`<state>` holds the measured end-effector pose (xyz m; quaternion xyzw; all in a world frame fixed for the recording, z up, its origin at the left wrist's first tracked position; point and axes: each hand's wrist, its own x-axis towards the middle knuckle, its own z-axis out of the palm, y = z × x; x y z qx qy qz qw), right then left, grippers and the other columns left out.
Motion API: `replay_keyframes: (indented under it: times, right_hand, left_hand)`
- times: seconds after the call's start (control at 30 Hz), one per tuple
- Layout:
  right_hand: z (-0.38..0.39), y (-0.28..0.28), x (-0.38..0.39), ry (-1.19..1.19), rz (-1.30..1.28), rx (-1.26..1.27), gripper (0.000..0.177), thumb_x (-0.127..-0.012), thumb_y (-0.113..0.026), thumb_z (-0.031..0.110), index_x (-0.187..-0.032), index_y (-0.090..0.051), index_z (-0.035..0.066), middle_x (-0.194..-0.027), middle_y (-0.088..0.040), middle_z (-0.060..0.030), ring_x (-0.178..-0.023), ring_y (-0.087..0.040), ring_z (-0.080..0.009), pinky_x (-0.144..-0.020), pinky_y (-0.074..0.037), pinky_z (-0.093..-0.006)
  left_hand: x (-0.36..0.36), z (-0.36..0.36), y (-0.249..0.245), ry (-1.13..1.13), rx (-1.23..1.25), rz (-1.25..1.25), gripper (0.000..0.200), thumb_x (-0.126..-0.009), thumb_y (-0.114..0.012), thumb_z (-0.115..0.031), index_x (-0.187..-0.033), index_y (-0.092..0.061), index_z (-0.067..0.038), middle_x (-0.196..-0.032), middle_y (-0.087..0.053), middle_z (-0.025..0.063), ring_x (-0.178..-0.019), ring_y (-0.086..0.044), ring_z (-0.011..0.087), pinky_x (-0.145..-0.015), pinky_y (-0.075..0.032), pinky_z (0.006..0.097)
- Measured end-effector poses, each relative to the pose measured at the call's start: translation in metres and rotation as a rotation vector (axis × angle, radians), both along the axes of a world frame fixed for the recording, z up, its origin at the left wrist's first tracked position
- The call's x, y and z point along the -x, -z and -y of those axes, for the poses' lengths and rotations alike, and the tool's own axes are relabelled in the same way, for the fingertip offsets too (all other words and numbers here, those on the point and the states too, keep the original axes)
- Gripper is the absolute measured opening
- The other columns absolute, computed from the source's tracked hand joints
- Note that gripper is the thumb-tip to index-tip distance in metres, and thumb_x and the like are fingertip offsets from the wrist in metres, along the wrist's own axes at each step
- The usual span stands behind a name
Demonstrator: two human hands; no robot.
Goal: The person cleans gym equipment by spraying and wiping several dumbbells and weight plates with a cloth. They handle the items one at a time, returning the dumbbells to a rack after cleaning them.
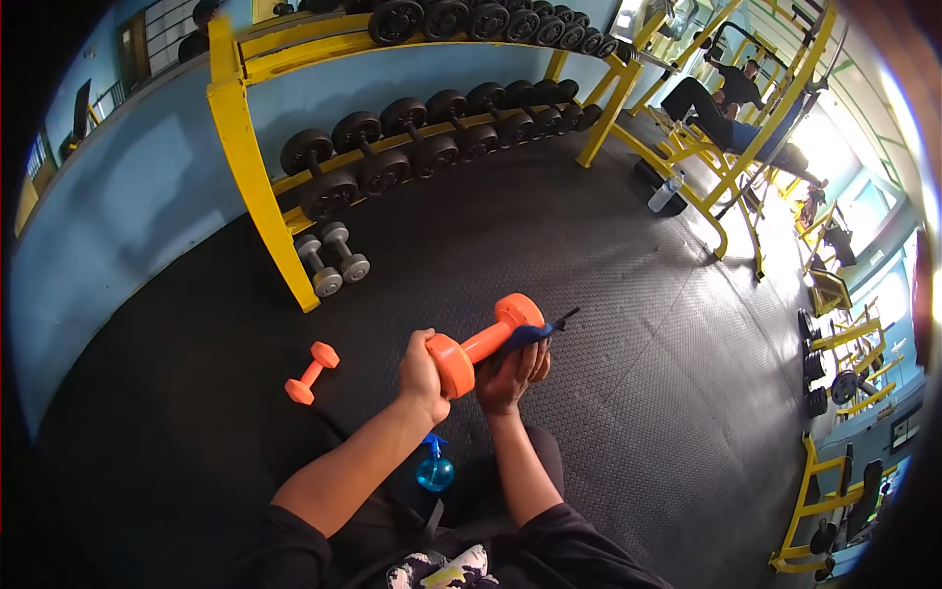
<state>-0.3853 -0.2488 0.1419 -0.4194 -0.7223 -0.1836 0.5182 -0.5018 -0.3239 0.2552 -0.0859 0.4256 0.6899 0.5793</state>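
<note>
An orange dumbbell (481,344) is held up before me, tilted with its right end higher. My left hand (422,378) is closed around the weight at the near left end. Against the underside of the handle and the far weight, my right hand (505,381) presses a dark blue cloth (527,337), fingers curled around it. A smaller orange dumbbell (312,373) lies on the floor to the left. Below my wrists stands a spray bottle (435,473) with blue liquid and a blue spray head.
A yellow rack (257,187) with rows of black dumbbells runs along the blue wall. Two grey dumbbells (332,257) rest on the black rubber floor (608,412) by its leg. At upper right are a clear bottle (666,191), yellow gym machines and a person (731,98) on a bench.
</note>
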Motion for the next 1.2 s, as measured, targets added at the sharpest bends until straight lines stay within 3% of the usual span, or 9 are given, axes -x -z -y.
replay_keyframes:
  times: [0.2,0.4,0.47,0.53,0.63,0.7,0.83,1.13,1.2]
  right_hand:
    - [0.012,0.071,-0.011,-0.125,0.023,0.268,0.053,-0.08,-0.058,0.015,-0.129,-0.052,-0.003,-0.151,-0.038,-0.0189,-0.144,-0.029,-0.0353,-0.114,-0.023,-0.0508]
    - [0.018,0.045,0.001,-0.414,0.725,1.65,0.066,-0.078,-0.078,0.035,-0.13,-0.054,0.002,-0.132,-0.058,-0.0172,-0.133,-0.046,-0.0364,-0.114,-0.025,-0.0547]
    - [0.019,0.042,0.007,-0.411,0.693,1.608,0.056,-0.078,-0.079,0.027,-0.123,-0.059,0.001,-0.119,-0.066,-0.0189,-0.123,-0.056,-0.0346,-0.114,-0.027,-0.0514]
    - [0.013,0.061,-0.001,-0.841,-0.337,1.735,0.056,-0.076,-0.077,0.012,-0.127,-0.056,0.001,-0.126,-0.061,-0.0202,-0.122,-0.057,-0.0286,-0.108,-0.037,-0.0447]
    - [0.028,0.008,0.003,-0.767,-0.708,1.556,0.06,-0.076,-0.073,0.001,-0.132,-0.052,0.001,-0.136,-0.053,-0.0193,-0.123,-0.055,-0.0245,-0.1,-0.045,-0.0384]
    - [0.035,-0.025,0.008,-1.105,-0.936,1.104,0.065,-0.078,-0.072,0.002,-0.138,-0.046,0.002,-0.143,-0.043,-0.019,-0.126,-0.052,-0.0273,-0.096,-0.049,-0.0373]
    - [0.023,-0.05,0.018,-0.79,-0.305,1.068,0.07,-0.077,-0.075,0.004,-0.141,-0.045,0.003,-0.142,-0.041,-0.0207,-0.127,-0.05,-0.0318,-0.103,-0.045,-0.0403]
    - [-0.021,0.006,0.036,-0.852,-0.166,1.04,0.061,-0.071,-0.08,0.006,-0.126,-0.055,-0.001,-0.125,-0.053,-0.0173,-0.118,-0.054,-0.0343,-0.1,-0.045,-0.041]
    - [-0.036,0.033,0.033,-0.882,-0.151,1.068,0.061,-0.071,-0.081,0.007,-0.126,-0.055,-0.001,-0.125,-0.053,-0.0177,-0.117,-0.055,-0.0349,-0.1,-0.045,-0.0412]
  left_hand:
    - [0.015,-0.008,0.014,-0.088,-0.027,-0.02,0.026,-0.089,-0.055,-0.04,-0.095,-0.053,-0.015,-0.088,-0.056,0.0023,-0.079,-0.059,0.016,-0.069,-0.049,0.0348]
    - [0.012,-0.019,0.022,-0.154,0.08,-0.099,0.023,-0.089,-0.055,-0.04,-0.089,-0.052,-0.017,-0.081,-0.055,0.0004,-0.071,-0.059,0.0159,-0.063,-0.048,0.0345]
    - [0.009,-0.023,0.03,-0.166,0.095,-0.115,0.025,-0.088,-0.056,-0.039,-0.093,-0.052,-0.015,-0.084,-0.055,0.0022,-0.075,-0.058,0.0167,-0.068,-0.048,0.0361]
    - [0.007,-0.027,0.037,-0.168,0.081,-0.147,0.028,-0.088,-0.055,-0.039,-0.099,-0.051,-0.013,-0.088,-0.054,0.0041,-0.079,-0.057,0.0176,-0.074,-0.048,0.0375]
    - [0.008,-0.033,0.045,-0.201,0.075,-0.246,0.033,-0.09,-0.053,-0.038,-0.105,-0.05,-0.009,-0.095,-0.052,0.0058,-0.081,-0.056,0.0184,-0.076,-0.048,0.0383]
    - [0.011,-0.035,0.043,-0.195,0.078,-0.262,0.034,-0.092,-0.051,-0.036,-0.109,-0.051,-0.007,-0.097,-0.054,0.0072,-0.087,-0.057,0.0183,-0.079,-0.049,0.0372]
    - [0.01,-0.037,0.045,-0.177,0.064,-0.277,0.034,-0.094,-0.05,-0.033,-0.111,-0.051,-0.004,-0.102,-0.055,0.0103,-0.092,-0.058,0.0189,-0.08,-0.051,0.0372]
    - [0.054,-0.045,0.168,-0.034,-0.067,-0.685,0.032,-0.095,-0.047,-0.026,-0.117,-0.052,-0.004,-0.11,-0.057,0.0105,-0.098,-0.058,0.0221,-0.091,-0.045,0.0351]
    - [0.091,-0.041,0.22,0.299,0.067,-0.815,0.042,-0.094,-0.046,-0.025,-0.129,-0.051,-0.003,-0.119,-0.061,0.0138,-0.103,-0.059,0.0262,-0.093,-0.044,0.0375]
